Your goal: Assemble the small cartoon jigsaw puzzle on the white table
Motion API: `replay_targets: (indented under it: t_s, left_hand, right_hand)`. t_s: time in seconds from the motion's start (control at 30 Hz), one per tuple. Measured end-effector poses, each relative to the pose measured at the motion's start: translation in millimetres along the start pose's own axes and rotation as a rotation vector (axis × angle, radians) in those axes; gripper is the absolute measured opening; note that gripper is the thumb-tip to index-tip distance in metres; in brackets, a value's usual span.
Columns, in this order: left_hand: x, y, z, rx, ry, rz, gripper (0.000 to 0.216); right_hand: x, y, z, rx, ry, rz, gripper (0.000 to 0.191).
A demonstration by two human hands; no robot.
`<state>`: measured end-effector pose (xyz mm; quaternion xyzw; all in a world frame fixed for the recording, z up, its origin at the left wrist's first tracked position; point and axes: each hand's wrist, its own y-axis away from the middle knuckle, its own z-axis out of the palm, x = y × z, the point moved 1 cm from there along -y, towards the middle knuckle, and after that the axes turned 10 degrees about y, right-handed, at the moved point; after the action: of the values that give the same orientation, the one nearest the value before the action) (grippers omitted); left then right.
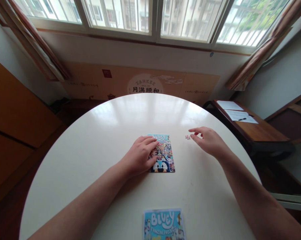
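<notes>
A jigsaw puzzle (165, 150) with "BLUEY" lettering at its top and a blue cartoon dog at its bottom lies on the white round table (90, 160). My left hand (142, 153) rests flat over the puzzle's left side with fingers spread, hiding part of it. Right of the puzzle, a small jigsaw piece (187, 137) lies on the tabletop. My right hand (207, 140) hovers beside this piece, thumb and index finger apart, the thumb tip very close to it. Whether the thumb touches the piece I cannot tell.
Near the table's front edge lies a blue "BLUEY" picture card (163, 225), partly cut off by the frame. A wooden side table (262, 126) with papers (240, 115) and a pen stands to the right. Beyond the table are a cardboard panel (90, 80) and windows.
</notes>
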<state>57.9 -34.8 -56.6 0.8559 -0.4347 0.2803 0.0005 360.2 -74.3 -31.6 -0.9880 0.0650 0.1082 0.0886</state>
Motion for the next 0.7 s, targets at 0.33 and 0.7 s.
replay_targets:
  t_s: [0.33,0.7]
  left_hand:
    - [0.3,2.4,-0.7,-0.061,-0.079,-0.185,0.067]
    - [2.0,2.1,-1.5,-0.102,-0.073,-0.206,0.068]
  right_hand:
    - [2.2,0.1,1.8,-0.075,0.025,0.039,0.035]
    - [1.5,1.0,5.4,-0.066,-0.006,-0.019,0.032]
